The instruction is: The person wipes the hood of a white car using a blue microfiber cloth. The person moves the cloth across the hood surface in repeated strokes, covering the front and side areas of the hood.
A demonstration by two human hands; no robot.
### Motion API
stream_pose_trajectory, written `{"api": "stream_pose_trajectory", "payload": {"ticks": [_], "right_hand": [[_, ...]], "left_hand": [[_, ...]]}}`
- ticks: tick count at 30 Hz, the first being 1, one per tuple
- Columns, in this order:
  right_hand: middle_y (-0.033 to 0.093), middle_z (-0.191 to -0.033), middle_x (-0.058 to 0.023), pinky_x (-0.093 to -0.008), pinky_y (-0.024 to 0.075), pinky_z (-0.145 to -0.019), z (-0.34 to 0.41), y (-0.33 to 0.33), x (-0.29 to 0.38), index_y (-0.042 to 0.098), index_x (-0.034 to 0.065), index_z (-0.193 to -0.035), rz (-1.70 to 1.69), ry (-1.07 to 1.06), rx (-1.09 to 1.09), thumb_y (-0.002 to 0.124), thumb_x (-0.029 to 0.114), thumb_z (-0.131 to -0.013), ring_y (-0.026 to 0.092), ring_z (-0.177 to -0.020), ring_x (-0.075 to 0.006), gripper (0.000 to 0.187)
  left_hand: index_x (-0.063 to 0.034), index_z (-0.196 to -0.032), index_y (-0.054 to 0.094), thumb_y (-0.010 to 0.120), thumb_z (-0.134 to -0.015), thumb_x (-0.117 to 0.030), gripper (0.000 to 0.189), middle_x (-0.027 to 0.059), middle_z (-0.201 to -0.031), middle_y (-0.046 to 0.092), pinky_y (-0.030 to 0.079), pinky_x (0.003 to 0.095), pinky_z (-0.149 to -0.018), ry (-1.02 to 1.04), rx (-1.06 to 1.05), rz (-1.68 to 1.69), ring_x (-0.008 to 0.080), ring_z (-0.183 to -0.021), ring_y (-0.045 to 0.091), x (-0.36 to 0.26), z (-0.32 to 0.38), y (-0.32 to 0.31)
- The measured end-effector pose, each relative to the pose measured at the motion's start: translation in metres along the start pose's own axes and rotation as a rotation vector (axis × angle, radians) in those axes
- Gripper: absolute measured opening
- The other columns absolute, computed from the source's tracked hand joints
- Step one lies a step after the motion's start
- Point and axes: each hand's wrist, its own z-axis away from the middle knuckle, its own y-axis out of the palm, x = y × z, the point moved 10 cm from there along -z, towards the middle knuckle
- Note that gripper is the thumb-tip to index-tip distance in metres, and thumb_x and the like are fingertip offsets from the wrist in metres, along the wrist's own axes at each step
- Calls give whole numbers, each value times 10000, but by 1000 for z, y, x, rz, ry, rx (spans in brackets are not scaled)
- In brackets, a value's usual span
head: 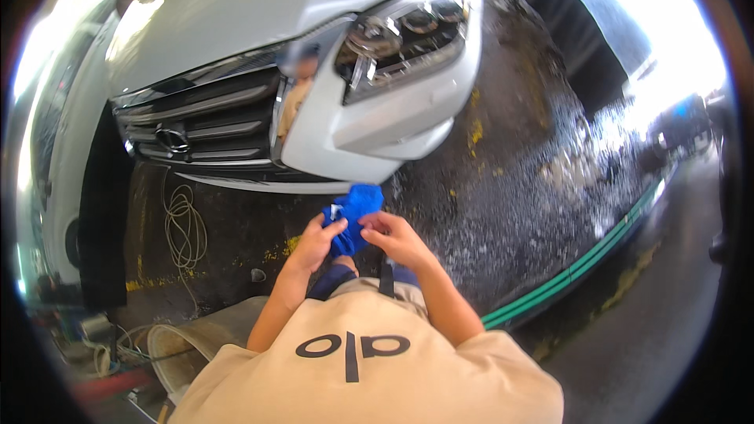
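Observation:
A bunched blue cloth [360, 207] is held out in front of my body, with a small white patch, perhaps a tag, on its left side. My left hand [316, 242] grips its left edge, thumb lying on top. At the opposite edge, my right hand [399, 239] has thumb and fingertips on the fabric in what looks like a pinch. Just beyond the cloth is the front of a white car, its bumper [330, 141] nearest. The car's headlight [406, 35] and dark slatted grille [218, 115] lie farther up.
Coiled pale hose [186, 227] lies on the dark floor [235, 218] at left. Wet, sudsy floor [500, 218] extends rightward, bordered by green pipes [577, 265]. A whitish bucket [168, 359] stands lower left. Another white vehicle [73, 147] is at far left.

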Motion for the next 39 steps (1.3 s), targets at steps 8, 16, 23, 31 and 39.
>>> {"api": "stream_pose_trajectory", "payload": {"ticks": [8,16,23,31,39], "right_hand": [[741,-1050,-62,-295,532,-836,1,-6,-25,721,-6,-1191,-125,148,-36,742,223,-997,657,-943,-134,301],[683,-1216,-118,-485,601,-944,1,-8,-36,583,79,-1398,-548,254,-45,616,413,-1079,693,-1114,-291,463],[630,-1423,-126,-555,512,-1094,5,10,-44,533,125,-1497,-1139,198,41,501,674,-1039,611,-1317,-336,716],[719,-1263,-126,-438,561,-1013,12,-30,-79,648,60,-1345,-1009,223,-82,638,424,-1005,697,-1150,-284,498],[723,-1268,-122,-436,558,-998,-16,-35,-71,641,36,-1334,-972,256,-248,642,340,-1004,701,-1111,-285,449]], "left_hand": [[-19,-1297,689,719,-1022,-134,300,49,-1171,725,541,341,-988,-16,139,-93,151,-1065,676,3,-1,17],[-9,-1363,674,702,-1031,-125,353,58,-1182,752,543,325,-977,233,-37,-220,126,-1047,675,-33,8,19],[-68,-1495,598,739,-965,-107,550,195,-1481,612,433,436,-1194,590,438,-914,324,-1398,571,-49,40,100],[-30,-1643,371,762,-955,-325,845,239,-1717,296,235,479,-1317,446,718,-1039,368,-1612,253,-6,45,128],[-29,-1467,599,744,-955,-278,588,220,-1553,522,401,453,-1221,497,586,-1004,378,-1435,513,-16,35,87]]}}
